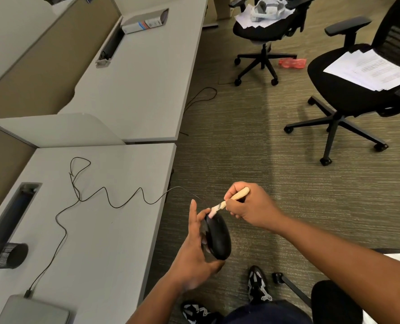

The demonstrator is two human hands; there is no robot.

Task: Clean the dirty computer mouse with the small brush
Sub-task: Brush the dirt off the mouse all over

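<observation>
A black wired computer mouse (pixel 218 238) is held up over the carpet, just off the desk's right edge. My left hand (pixel 195 251) grips it from the left and below, fingers curled round its side, index finger pointing up. My right hand (pixel 248 206) pinches a small brush (pixel 229 201) with a pale wooden handle. Its light bristles touch the front end of the mouse. The mouse's thin black cable (pixel 105 195) snakes back across the grey desk (pixel 114 242) to a closed laptop (pixel 34 311).
A black mesh pen cup (pixel 6 256) lies on its side at the desk's left. Two black office chairs (pixel 360 90) with papers stand on the carpet to the right and behind. A red bottle (pixel 292 63) lies on the floor. My feet (pixel 257 284) are below the hands.
</observation>
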